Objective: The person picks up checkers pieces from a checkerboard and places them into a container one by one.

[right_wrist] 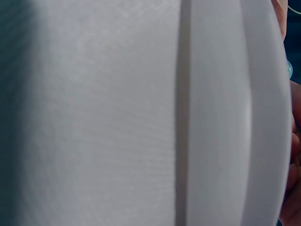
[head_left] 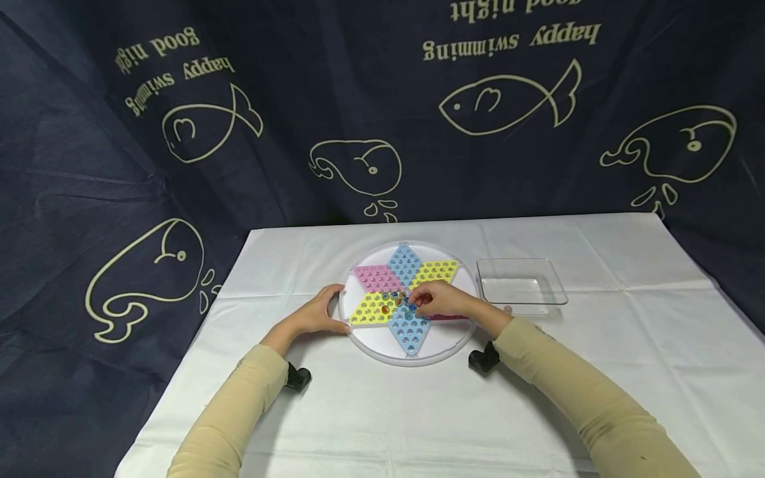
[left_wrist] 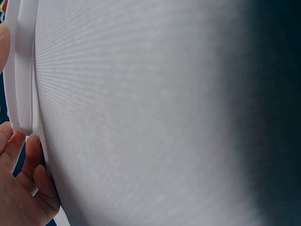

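A round white Chinese checkers board (head_left: 445, 342) with a star of blue, yellow and pink sections lies on the table. Several glass marbles (head_left: 385, 309) sit in holes near the star's middle. My left hand (head_left: 317, 313) rests at the board's left rim, thumb and fingers spread along it; its fingers (left_wrist: 34, 150) touch the edge in the left wrist view. Over the star's middle, my right hand (head_left: 441, 299) pinches a blue marble with bent fingers. The right wrist view shows part of these fingers (right_wrist: 295, 101) beyond the white rim, close to a pale blue marble (right_wrist: 289, 69).
A clear rectangular plastic box (head_left: 522, 282) stands to the right of the board. A small brownish round thing (head_left: 508, 309) shows at its near edge. White cloth (head_left: 382, 411) covers the table, and a dark printed curtain (head_left: 335, 79) hangs behind it.
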`<state>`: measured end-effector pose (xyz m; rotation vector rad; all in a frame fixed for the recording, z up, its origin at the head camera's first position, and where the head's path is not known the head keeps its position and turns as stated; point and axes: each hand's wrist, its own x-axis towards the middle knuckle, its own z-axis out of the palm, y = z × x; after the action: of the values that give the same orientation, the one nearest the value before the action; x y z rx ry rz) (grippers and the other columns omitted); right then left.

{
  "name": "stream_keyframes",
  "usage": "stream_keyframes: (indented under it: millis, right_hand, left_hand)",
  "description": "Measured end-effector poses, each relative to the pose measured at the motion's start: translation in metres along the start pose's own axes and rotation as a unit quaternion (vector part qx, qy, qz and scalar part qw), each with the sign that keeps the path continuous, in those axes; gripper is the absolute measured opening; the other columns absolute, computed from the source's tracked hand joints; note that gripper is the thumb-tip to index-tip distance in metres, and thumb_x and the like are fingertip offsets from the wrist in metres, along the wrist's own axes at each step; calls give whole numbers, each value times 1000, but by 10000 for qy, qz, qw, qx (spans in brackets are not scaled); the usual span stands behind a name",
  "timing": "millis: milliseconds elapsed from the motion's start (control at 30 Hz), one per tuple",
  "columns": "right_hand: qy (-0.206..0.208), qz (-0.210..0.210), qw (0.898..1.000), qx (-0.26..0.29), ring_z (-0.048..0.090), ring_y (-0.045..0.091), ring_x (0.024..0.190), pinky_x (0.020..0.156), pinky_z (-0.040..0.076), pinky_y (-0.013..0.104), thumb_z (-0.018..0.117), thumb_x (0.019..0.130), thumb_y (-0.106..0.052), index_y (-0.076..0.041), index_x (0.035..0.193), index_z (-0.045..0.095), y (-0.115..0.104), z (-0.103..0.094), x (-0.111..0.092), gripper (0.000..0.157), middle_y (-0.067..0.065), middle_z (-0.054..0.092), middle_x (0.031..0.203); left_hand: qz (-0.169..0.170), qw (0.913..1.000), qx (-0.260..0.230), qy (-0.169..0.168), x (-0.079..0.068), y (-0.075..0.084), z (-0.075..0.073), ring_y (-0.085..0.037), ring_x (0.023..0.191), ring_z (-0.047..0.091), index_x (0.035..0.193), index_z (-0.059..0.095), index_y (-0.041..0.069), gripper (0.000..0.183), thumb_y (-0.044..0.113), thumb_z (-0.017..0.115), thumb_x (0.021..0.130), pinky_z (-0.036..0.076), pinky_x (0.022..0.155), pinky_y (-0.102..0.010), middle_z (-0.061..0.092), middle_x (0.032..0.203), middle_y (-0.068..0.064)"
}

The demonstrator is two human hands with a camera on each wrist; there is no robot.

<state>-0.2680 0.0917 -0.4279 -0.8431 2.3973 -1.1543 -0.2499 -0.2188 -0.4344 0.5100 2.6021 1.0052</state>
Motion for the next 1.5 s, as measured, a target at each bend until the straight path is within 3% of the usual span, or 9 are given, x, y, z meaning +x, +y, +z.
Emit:
stream_keyframes:
  millis: [267,867,1500]
  right_hand:
    - [63,32,9998,-165,48,10,74,66,43,19,70,75,-4,-2,90,64,1,1,1,16,0,57,80]
    - [89,30,9998,-160,49,10,73,66,45,19,70,76,-4,1,93,66,-1,-2,-4,17,3,60,82]
    - [413,12,9990,-141,52,11,72,63,47,22,68,79,-7,0,97,65,2,-23,-13,19,7,62,85]
  left_hand:
    - [-193,9996,202,-26,0,5,0,-34,137,19,141,24,4,97,29,81,67,17,112,-46,21,147,-19]
    - [-161,9996,240,-51,-1,5,-1,-36,136,18,141,23,2,98,30,81,67,17,111,-48,20,147,-21]
    - [-110,9998,140,-40,-1,5,0,-36,136,19,141,24,3,97,28,81,67,17,111,-48,21,147,-20]
